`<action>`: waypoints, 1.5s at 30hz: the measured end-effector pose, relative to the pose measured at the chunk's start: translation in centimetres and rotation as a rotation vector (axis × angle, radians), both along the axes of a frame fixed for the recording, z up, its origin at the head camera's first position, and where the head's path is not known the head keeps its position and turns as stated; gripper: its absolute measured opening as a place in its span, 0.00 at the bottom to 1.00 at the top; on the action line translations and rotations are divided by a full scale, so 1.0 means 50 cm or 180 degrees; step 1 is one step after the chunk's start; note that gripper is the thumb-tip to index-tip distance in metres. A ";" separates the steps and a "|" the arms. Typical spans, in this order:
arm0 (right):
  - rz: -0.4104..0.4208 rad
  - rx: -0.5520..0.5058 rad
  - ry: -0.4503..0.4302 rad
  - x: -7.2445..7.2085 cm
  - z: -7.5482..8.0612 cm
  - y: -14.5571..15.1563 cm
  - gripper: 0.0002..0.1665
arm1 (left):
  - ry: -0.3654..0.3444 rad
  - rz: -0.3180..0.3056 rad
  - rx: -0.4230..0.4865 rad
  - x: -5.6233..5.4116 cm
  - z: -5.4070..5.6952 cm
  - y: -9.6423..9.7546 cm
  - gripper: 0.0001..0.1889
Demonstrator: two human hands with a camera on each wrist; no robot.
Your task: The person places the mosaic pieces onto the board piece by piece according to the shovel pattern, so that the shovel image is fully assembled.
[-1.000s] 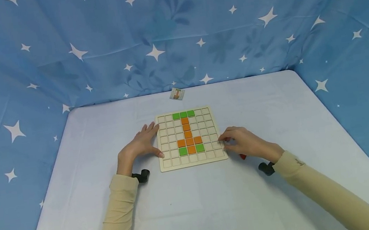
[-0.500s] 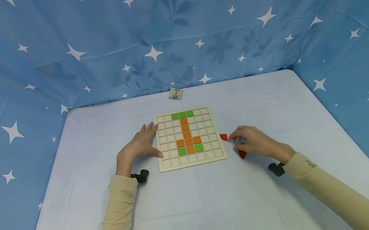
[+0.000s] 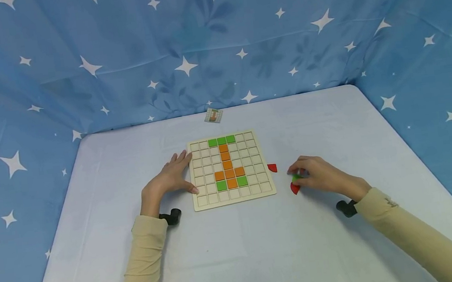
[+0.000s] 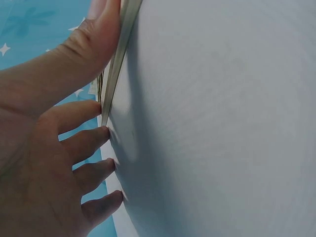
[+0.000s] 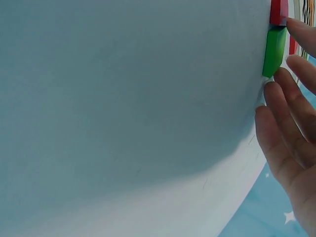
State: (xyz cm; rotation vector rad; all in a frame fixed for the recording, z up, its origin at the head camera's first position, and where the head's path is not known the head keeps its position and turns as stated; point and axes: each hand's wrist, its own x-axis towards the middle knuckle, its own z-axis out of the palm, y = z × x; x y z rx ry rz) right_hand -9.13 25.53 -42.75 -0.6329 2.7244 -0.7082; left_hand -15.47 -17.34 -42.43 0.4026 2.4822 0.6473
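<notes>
A pale grid board (image 3: 253, 193) lies mid-table with orange and green square tiles in several of its cells, green along the top and near the bottom. My left hand (image 3: 171, 177) rests at its left edge; in the left wrist view the thumb (image 4: 89, 47) touches the board's edge with the fingers spread. My right hand (image 3: 319, 174) hovers right of the board, fingers loosely bent around a green piece (image 5: 275, 52) that adjoins a red quarter-round piece (image 3: 295, 188). The thumb is at the red piece's corner; the other fingertips look apart from the green piece.
A second red quarter-round piece (image 3: 272, 168) lies just right of the board. A small pattern card (image 3: 213, 115) lies at the back near the starry blue curtain (image 3: 122, 55). White cloth covers the table (image 3: 223, 254).
My right hand has moved right, away from the board's right edge, uncovering a red piece there. A green piece now shows under its fingers. My left hand stays at the board.
</notes>
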 end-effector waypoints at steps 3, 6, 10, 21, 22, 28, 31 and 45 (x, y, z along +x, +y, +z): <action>0.0010 0.0021 -0.0013 0.000 0.001 0.003 0.16 | -0.0004 0.0014 -0.0001 0.000 -0.001 -0.002 0.63; -0.0005 0.0052 -0.0017 0.001 0.000 0.006 0.15 | 0.0001 0.0019 0.0009 0.000 -0.002 -0.001 0.63; -0.0038 0.0051 -0.0020 0.002 0.000 0.007 0.14 | 0.0013 0.0009 0.0012 0.000 -0.003 -0.001 0.63; -0.0123 0.0088 0.0047 0.006 -0.004 0.008 0.15 | 0.0000 0.0026 0.0005 0.000 -0.005 -0.001 0.63; -0.0123 0.0104 0.0048 0.005 -0.005 0.008 0.15 | -0.0001 0.0028 0.0005 0.000 -0.006 -0.001 0.63; -0.0173 0.0157 -0.0007 0.003 -0.005 0.010 0.13 | -0.0017 0.0020 0.0030 -0.002 -0.007 -0.001 0.63; -0.0204 0.0123 -0.0069 0.003 -0.004 0.009 0.13 | -0.0022 0.0006 0.0033 -0.003 -0.008 -0.002 0.63; -0.0159 -0.0223 0.0063 -0.001 -0.008 -0.002 0.16 | -0.0025 0.0021 0.0014 0.000 -0.003 -0.001 0.63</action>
